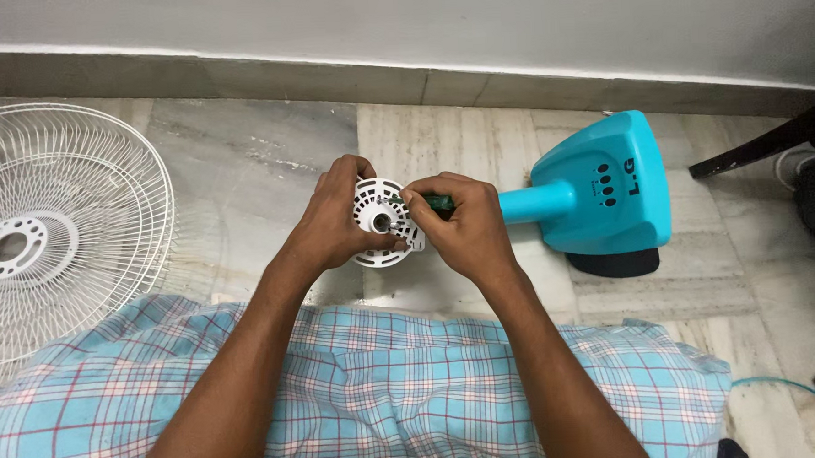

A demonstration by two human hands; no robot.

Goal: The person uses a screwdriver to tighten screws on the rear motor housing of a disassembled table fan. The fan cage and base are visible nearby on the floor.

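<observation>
Person sits on marble floor (267, 162), both hands on white fan motor housing (382, 223) at centre, just above the lap. Left hand (339, 225) grasps the housing's left side. Right hand (462, 227) clenched around green-handled screwdriver (429, 201), tip on housing face. Teal fan base (607, 188) lies just right, its neck behind the right hand. White grille (46, 231) lies well left.
</observation>
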